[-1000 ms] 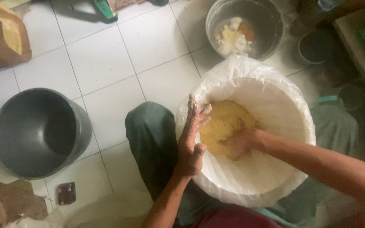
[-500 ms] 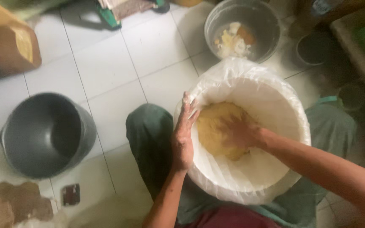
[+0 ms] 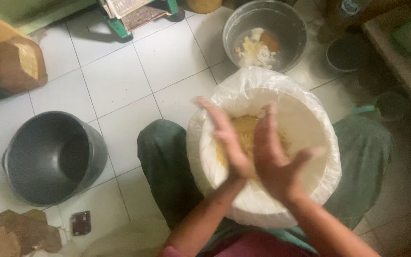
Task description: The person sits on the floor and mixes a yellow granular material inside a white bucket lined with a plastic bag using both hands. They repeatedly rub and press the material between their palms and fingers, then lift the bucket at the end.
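Observation:
A big round basin lined with white plastic point(image 3: 305, 100) rests between my knees, with a mound of yellow crumbly dough point(image 3: 244, 131) inside. Above it my left hand point(image 3: 227, 140) and my right hand point(image 3: 274, 157) are raised with palms facing each other, close together and motion-blurred. Fingers are stretched out and neither hand holds anything. Bits of the yellow mix may cling to them.
An empty dark grey pot point(image 3: 53, 157) stands on the white tiled floor at left. A metal bowl point(image 3: 265, 33) with pale and orange lumps sits behind the basin. Brown paper bags point(image 3: 15, 62) lie at far left, a small dark object point(image 3: 81, 222) near my knee.
Both hands have lifted out of the dough and come together above the basin; earlier the right hand pressed into the dough and the left rested at the basin's rim.

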Motion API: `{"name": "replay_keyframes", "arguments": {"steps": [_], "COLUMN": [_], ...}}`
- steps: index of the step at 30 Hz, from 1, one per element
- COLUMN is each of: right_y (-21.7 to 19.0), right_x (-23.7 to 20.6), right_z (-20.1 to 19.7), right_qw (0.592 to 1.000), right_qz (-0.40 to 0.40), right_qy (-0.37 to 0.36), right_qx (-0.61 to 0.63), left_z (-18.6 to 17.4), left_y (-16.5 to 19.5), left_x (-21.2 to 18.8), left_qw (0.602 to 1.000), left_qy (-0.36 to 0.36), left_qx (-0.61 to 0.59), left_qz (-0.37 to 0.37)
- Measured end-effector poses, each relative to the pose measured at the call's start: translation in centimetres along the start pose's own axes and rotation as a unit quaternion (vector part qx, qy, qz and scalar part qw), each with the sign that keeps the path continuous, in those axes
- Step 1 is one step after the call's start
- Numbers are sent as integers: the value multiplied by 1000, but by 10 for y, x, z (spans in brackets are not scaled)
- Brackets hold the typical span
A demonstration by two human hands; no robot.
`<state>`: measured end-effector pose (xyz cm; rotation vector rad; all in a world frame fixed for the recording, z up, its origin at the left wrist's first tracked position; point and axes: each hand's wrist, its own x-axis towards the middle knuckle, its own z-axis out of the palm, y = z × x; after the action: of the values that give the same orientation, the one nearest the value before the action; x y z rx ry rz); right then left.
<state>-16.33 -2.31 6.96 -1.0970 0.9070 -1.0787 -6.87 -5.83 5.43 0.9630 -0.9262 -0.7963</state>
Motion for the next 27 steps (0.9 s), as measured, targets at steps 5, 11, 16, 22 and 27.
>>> {"name": "replay_keyframes", "arguments": {"steps": [5, 11, 16, 22, 27], "right_y": [11, 11, 22, 22, 23], "right_x": [8, 31, 43, 90, 79], "right_z": [8, 17, 13, -11, -1], "right_qw": [984, 941, 893, 852, 912], "right_qz": [-74, -204, -273, -277, -210], "right_qy": [-26, 19, 39, 98, 35], "right_qx": [-159, -269, -356, -434, -349], "left_z": [8, 3, 8, 12, 10], "left_y": [-4, -16, -10, 1, -13], "left_x": [-22, -9, -3, -12, 9], "left_qw": [973, 926, 922, 894, 933], "left_qy": [-167, -247, -245, -100, -215], "left_qx": [-123, -263, -288, -335, -275], "left_qz": [-101, -112, -79, -281, -90]}}
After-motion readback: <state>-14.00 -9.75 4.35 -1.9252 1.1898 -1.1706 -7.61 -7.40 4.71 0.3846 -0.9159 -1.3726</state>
